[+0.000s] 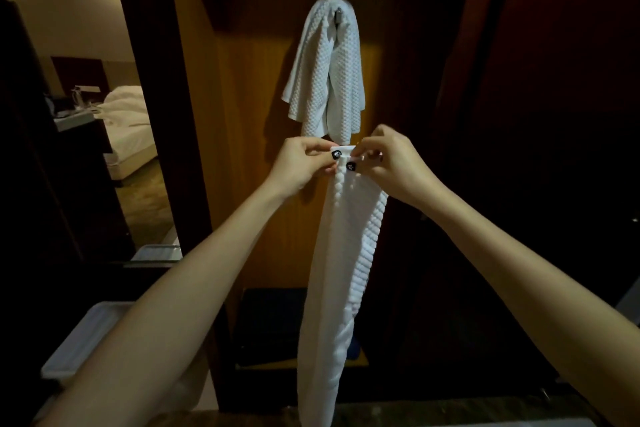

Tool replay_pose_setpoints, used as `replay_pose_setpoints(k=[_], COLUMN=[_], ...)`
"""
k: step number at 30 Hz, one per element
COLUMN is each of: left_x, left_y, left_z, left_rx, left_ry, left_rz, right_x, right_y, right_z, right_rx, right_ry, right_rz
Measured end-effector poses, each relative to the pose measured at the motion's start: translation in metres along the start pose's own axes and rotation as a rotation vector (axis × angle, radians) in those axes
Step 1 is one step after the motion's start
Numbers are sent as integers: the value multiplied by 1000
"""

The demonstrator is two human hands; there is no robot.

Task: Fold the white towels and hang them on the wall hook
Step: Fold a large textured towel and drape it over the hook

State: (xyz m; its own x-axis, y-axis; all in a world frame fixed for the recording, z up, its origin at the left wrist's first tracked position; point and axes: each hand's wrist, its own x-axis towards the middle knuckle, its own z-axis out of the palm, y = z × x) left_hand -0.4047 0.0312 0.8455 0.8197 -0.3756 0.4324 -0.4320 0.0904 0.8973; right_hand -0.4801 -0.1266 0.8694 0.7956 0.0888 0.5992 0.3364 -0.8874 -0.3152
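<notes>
head view, looking forward and down along two bare forearms in a dim room. no brand, label or readable writing shows; a small white tab (341, 151) sits at the top edge of the towel being held, but nothing on it can be read, and the dark thumbnails carry a tiny pale design too small to make out. a pale plastic bin (81, 340) sits at lower left, its contents hidden behind the left forearm. the left hand (303, 163) and right hand (388, 165) are raised side by side, each with a closed pinch grip, thumb against fingertips, on the top edge of a long white towel (346, 263); the two grips nearly touch at the tab. this towel hangs straight down from the hands as a narrow folded strip with a ribbed texture along its right edge, its lower end passing out of view at the bottom. just above the hands, a second white towel (325, 73) with a waffle texture is draped over a metal wall hook (338, 14) on an orange-brown wooden panel (242, 114). through an opening at left, a bed (130, 121) with white bedding is visible, well apart from the towels.
</notes>
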Motion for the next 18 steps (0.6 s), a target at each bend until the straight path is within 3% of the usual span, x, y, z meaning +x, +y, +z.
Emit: replay_pose_setpoints(k=[3,12,18], left_x=[-1,-2,-2], left_y=[4,10,0], left_z=[-8,-19,-28], left_rx=[17,185,175], left_ry=[-31,-31,82], left_rz=[46,147,168], right_x=[12,27,21], right_y=[-5,-10,18], right_z=[-2,1,-13], right_rx=[-105,13,-97], right_ry=[-38,-19,-218], right_rz=[28,36,115])
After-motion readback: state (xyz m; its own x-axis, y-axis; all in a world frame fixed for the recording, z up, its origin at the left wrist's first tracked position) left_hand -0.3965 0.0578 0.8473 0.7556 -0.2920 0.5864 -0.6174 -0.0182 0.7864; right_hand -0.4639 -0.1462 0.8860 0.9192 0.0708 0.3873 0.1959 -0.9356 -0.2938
